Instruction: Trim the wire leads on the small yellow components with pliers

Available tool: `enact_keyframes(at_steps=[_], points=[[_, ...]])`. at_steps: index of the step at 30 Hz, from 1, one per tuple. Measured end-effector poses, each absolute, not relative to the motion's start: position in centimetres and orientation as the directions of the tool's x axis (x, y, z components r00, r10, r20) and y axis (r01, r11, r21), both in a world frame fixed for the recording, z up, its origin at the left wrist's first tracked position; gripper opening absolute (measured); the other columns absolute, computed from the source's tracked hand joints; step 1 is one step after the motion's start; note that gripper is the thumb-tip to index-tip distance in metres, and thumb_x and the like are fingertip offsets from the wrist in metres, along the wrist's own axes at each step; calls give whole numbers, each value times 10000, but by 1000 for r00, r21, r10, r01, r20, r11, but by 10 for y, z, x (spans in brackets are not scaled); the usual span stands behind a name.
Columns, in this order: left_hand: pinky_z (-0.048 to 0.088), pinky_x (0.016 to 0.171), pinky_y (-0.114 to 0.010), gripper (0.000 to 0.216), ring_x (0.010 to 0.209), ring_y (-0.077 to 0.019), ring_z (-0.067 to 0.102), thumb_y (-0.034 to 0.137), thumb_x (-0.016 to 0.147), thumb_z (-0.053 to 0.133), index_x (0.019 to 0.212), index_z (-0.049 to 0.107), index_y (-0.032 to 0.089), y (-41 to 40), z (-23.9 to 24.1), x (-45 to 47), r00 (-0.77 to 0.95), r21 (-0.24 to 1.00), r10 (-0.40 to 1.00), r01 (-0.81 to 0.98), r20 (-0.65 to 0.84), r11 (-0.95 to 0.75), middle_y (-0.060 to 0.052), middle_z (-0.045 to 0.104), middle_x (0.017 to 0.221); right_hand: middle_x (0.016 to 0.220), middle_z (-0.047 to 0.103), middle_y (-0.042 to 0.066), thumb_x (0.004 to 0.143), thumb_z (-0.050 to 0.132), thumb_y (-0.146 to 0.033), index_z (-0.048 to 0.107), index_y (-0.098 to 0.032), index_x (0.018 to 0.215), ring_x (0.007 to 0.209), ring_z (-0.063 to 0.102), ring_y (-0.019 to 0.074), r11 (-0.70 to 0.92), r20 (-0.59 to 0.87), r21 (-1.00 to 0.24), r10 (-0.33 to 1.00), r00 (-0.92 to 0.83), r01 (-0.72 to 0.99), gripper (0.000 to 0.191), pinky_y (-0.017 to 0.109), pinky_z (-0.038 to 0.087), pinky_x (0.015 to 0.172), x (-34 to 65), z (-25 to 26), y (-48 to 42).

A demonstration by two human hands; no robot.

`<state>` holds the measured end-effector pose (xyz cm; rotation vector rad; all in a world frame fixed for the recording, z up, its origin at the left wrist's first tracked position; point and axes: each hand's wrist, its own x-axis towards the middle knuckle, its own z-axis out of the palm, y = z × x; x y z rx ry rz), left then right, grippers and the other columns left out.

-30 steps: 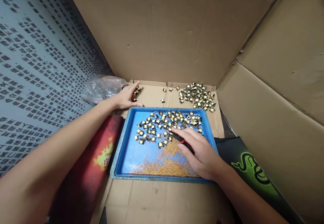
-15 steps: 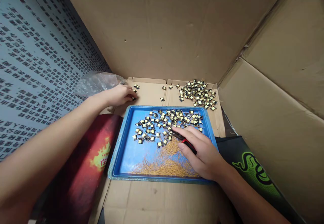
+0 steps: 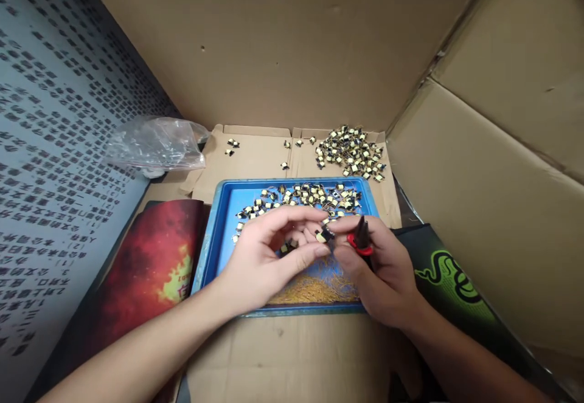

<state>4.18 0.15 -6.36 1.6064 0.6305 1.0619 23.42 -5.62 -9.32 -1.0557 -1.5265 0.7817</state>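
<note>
Both my hands meet above a blue tray [image 3: 218,234]. My left hand [image 3: 269,251] pinches a small yellow-and-black component [image 3: 323,236] between thumb and forefinger. My right hand [image 3: 378,269] is closed round red-and-black cutters [image 3: 362,237], whose tip points up, and its fingertips also touch the component. Several more such components [image 3: 301,199] lie in the far half of the tray. A heap of thin golden wire clippings [image 3: 314,287] covers the tray's near part.
A second pile of components [image 3: 350,152] lies on cardboard behind the tray, with a few strays [image 3: 232,146] to the left. A crumpled clear plastic bag [image 3: 155,143] sits far left. A red mat [image 3: 155,263] and a black-green mat [image 3: 449,281] flank the tray. Cardboard walls enclose the space.
My left hand came back from the far cardboard near the bag to the tray's middle, now with a component. My right hand lifted the cutters off the tray and turned them upright.
</note>
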Motion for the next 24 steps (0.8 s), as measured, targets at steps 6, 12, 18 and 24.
enact_keyframes(at_steps=[6,12,18,24], points=[[622,780,-209,279,880,-125,737,130,843,864,1098,818,233,2,-73,40,431,915,814,-89,391,-393,-50,803,1028,967,691,-30,1031,647,-225,671,-299,1130,802,636,105,366,362,-926,931,-54,97,126,217,530,734,229,-91,-53],[625,706,-188,350,728,-103,699,100,771,911,1076,837,255,2,-74,41,403,916,827,-91,393,-391,-17,782,863,896,642,-21,1031,653,-287,676,-254,1043,763,596,104,227,226,-974,973,-48,22,43,215,505,687,231,-96,-47],[644,734,-231,241,779,-132,747,168,847,866,1073,835,246,1,-75,40,406,912,824,-65,395,-405,-49,827,966,909,664,-25,1011,672,-248,675,-259,1032,773,622,101,262,261,-964,965,-42,34,24,207,523,691,230,-93,-48],[643,993,-329,284,1038,-181,786,94,864,822,1090,837,266,1,-77,38,417,887,798,-44,434,-460,-55,831,1113,847,611,-44,985,703,-213,655,-268,1028,720,567,99,313,312,-945,950,-21,92,84,222,500,675,229,-93,-51]])
